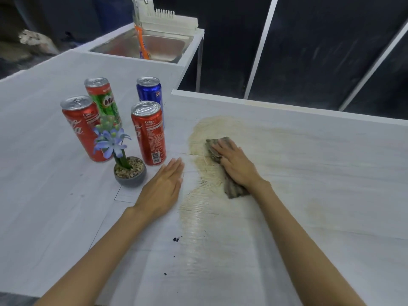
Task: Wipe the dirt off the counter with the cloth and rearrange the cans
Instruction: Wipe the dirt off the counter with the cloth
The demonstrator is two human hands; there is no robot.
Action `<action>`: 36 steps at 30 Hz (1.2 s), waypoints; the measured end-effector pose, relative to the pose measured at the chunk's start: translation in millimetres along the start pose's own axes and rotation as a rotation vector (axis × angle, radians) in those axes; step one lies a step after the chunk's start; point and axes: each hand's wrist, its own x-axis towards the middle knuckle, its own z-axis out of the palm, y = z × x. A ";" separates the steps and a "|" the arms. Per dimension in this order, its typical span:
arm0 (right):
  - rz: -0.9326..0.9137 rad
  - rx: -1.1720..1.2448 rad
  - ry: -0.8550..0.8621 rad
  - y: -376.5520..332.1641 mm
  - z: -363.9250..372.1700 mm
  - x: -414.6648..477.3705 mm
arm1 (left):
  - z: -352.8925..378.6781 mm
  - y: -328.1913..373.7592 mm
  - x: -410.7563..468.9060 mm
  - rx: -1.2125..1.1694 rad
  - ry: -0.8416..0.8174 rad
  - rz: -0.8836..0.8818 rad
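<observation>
My right hand [235, 164] presses flat on a dirty grey-brown cloth [231, 186] lying on the white counter [320, 173]. A yellowish-brown smear of dirt [205, 217] runs from above the cloth down toward me, with dark specks [176, 239] beside it. My left hand [164, 188] rests flat on the counter left of the smear, fingers straight. Left of it stand several cans: two red Coke cans [84, 133] [150, 135], a green-and-red Milo can [103, 100] and a blue Pepsi can [150, 90].
A small grey pot with a blue artificial flower [129, 171] stands in front of the cans, close to my left hand. A steel sink [163, 44] with a white dish rack [170, 22] and an orange tool sits at the back. The counter's far edge [287, 107] drops off.
</observation>
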 end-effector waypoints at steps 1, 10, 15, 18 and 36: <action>-0.032 0.011 -0.002 -12.9 8.2 -1.7 | -0.9 -1.1 -5.6 -0.003 -0.006 0.011; -0.147 -0.004 -0.018 -0.5 2.7 -97.5 | -9.8 -8.4 -36.7 0.001 -0.045 0.070; 0.134 0.006 0.075 -25.3 5.3 -27.9 | -7.1 -10.6 -42.4 0.038 0.004 0.089; 0.010 0.021 0.050 -58.8 30.5 -36.8 | -6.9 -11.0 -40.6 0.039 0.017 0.098; 0.102 -0.086 0.170 -150.2 90.9 -158.2 | -12.5 -14.9 -87.7 0.034 0.028 0.135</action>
